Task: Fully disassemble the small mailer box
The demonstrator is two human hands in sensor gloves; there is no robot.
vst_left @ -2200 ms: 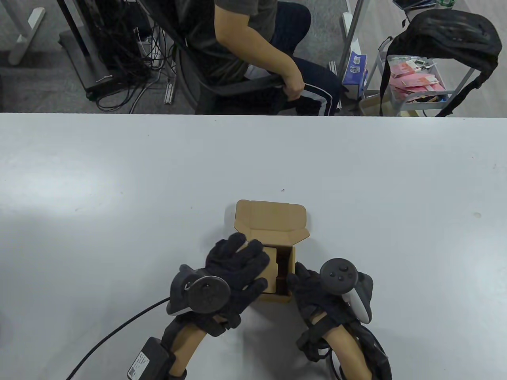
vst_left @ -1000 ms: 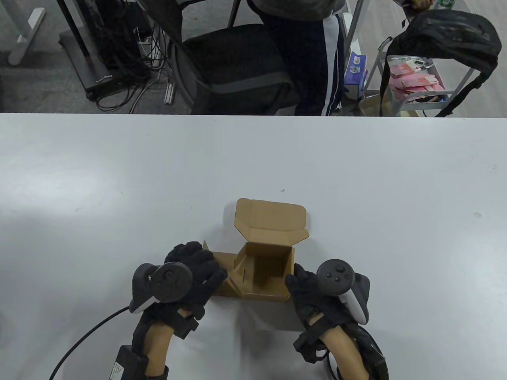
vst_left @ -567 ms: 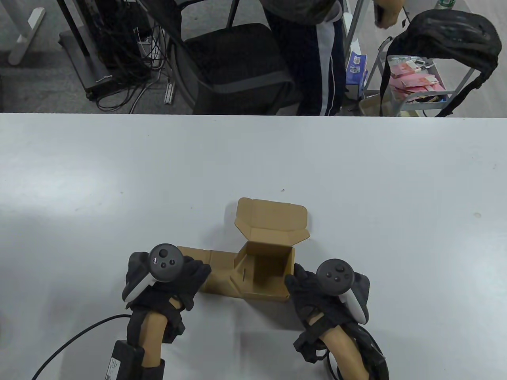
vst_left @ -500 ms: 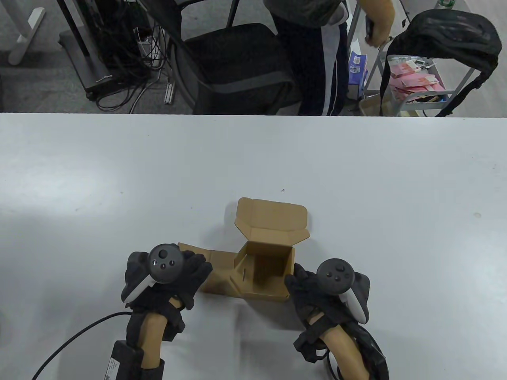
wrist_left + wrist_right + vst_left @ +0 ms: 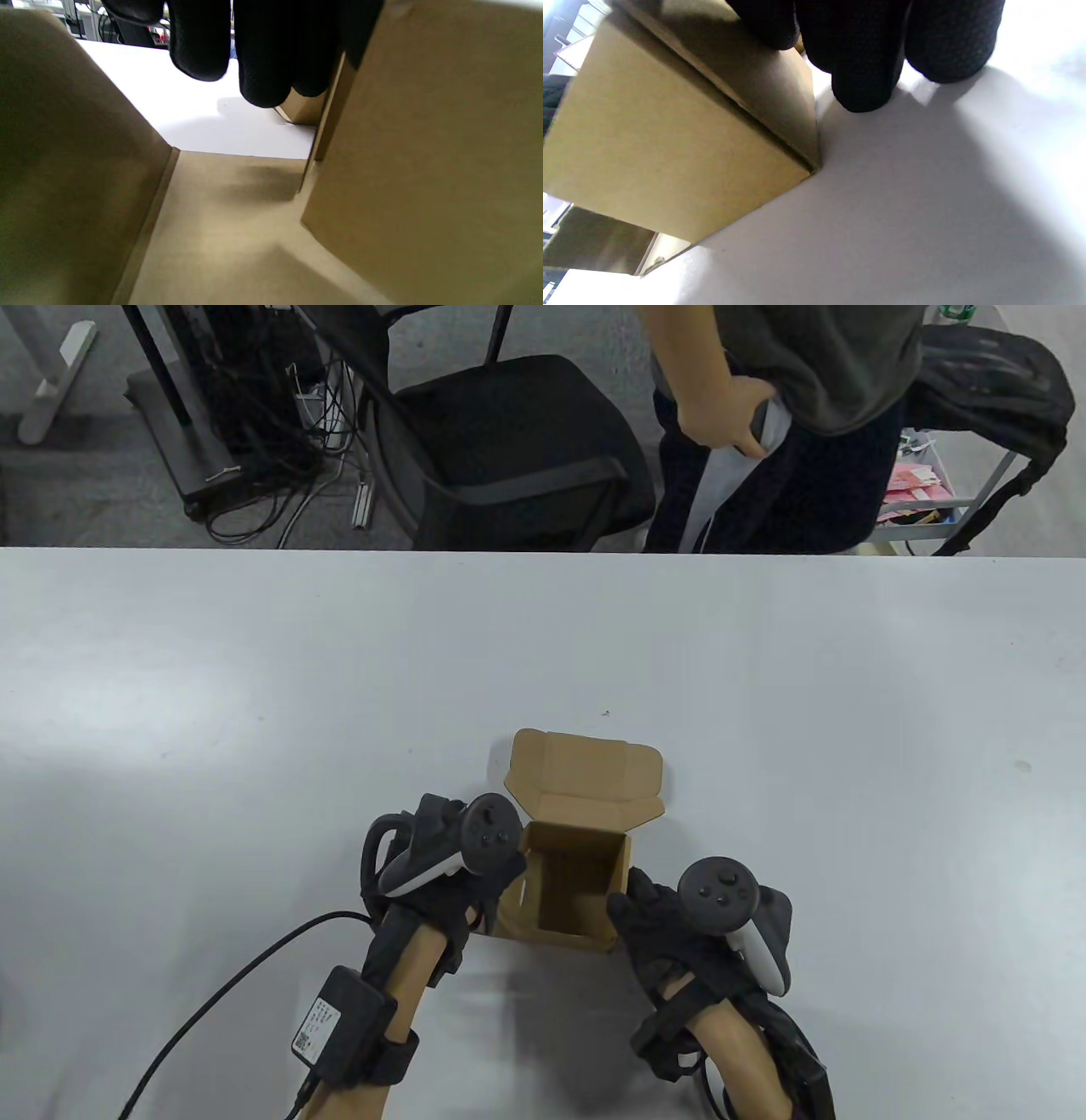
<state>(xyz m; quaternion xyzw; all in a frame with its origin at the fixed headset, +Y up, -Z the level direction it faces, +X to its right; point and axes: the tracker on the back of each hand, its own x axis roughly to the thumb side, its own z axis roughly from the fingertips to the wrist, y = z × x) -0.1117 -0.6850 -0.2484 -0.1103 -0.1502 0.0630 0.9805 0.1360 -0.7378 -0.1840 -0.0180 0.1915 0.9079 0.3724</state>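
cardboard mailer box (image 5: 577,857) near the counter's (image 5: 254,687) front edge, lid open, between both hands.
table view: left hand (image 5: 462,891) against its left wall, right hand (image 5: 670,933) at its right corner. left wrist view: fingers (image 5: 263,55) together on a wall. right wrist view: fingers (image 5: 865,55) together beside the box.

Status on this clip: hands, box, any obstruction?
Left hand at small brown cardboard mailer box, left side. Right hand on its right wall. Lid open, walls partly standing. No obstruction.

Left hand (image 5: 462,869) now against box (image 5: 577,874)
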